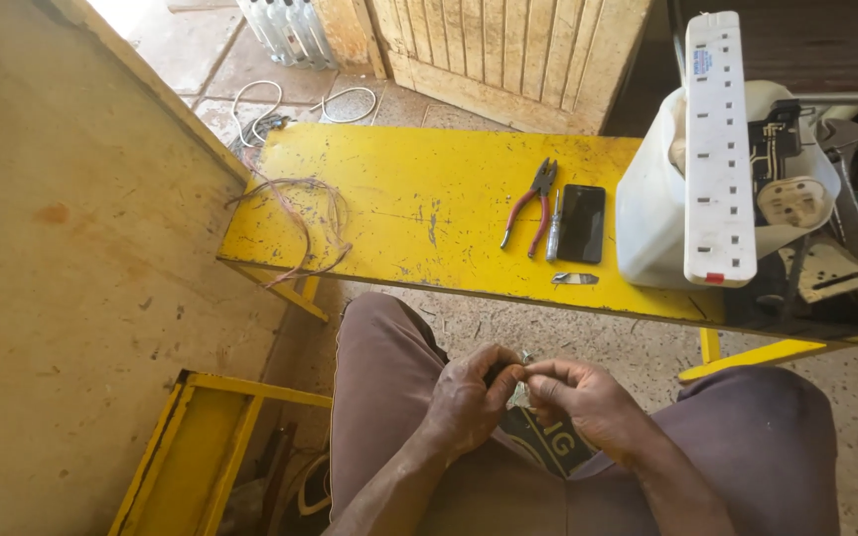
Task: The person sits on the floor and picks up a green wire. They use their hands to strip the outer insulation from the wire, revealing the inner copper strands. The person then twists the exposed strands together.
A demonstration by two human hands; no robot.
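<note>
My left hand (467, 397) and my right hand (581, 395) meet in my lap, fingertips pinched together on a small pale part (519, 389) that is mostly hidden between them. I cannot tell what the part is. On the yellow bench (399, 199) in front of me lie red-handled pliers (530, 203), a thin screwdriver (553, 230), a black phone (582, 223) and a small flat metal piece (575, 279). A white extension strip (718, 149) rests on a white plastic jerrycan (652, 213) at the bench's right end.
A tangle of thin wires (300, 213) hangs off the bench's left edge. White cable (280, 109) lies on the tiled floor by a wooden door (508, 50). A tan wall (62, 298) stands close on my left, with a yellow frame (191, 447) below it.
</note>
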